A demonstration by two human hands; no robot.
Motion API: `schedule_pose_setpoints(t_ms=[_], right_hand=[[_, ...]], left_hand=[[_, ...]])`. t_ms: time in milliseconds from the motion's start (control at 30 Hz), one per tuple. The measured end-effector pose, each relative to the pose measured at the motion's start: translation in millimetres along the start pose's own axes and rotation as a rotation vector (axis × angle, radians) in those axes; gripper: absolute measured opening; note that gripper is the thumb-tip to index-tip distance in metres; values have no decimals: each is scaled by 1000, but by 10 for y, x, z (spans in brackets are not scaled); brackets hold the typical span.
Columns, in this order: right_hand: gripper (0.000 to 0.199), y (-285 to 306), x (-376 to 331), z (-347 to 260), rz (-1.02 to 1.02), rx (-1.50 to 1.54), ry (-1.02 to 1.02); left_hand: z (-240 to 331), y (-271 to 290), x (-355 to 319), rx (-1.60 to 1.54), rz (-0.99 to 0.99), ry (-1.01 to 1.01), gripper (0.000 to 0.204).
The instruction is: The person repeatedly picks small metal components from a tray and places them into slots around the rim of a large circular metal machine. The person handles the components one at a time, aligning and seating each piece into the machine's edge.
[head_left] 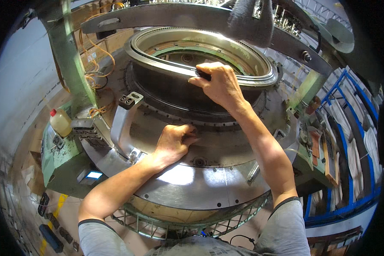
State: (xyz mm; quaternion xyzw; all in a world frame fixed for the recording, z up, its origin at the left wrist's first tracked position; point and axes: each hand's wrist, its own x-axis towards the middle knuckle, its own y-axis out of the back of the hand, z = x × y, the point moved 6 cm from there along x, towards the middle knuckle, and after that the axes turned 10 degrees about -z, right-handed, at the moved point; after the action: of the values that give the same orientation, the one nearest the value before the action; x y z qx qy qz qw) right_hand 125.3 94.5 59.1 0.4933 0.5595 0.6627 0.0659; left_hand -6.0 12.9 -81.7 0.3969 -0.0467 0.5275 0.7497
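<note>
My right hand (221,85) is at the near rim of a large round metal cylinder (158,81), pinching a small black piece (203,74) whose kind I cannot make out. Thumb and forefinger close round it just above the ring's edge. Lower and to the left, my left hand (173,143) is over the broad steel ring plate (217,147) at the cylinder's foot. Its fingers are curled in and slightly blurred, and what they hold, if anything, is hidden. Inside the cylinder, a greenish inner ring (158,53) shows.
A curved metal beam (192,18) with a grey cloth (251,23) over it arches behind the cylinder. A metal bracket (123,123) stands left of my left hand. A bottle with a red cap (60,122) sits far left. Blue racks (350,149) hold white material at right.
</note>
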Motion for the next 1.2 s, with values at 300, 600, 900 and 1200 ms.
schedule_pose_setpoints(t_ms=[300,600,900,1200], right_hand=[[48,6,-66,22,-58,-21,-33],[47,201,-259,-15,114,69,159],[21,164,-305,69,210,105,189],[24,154,-346,161,268,169,152]], left_hand=[[-31,-18,4,-73,-30,48,21],[317,304,106,2,74,14,31],[464,1276,1762,189,-245,-247,36],[67,1088,1873,150,-408,-160,36]])
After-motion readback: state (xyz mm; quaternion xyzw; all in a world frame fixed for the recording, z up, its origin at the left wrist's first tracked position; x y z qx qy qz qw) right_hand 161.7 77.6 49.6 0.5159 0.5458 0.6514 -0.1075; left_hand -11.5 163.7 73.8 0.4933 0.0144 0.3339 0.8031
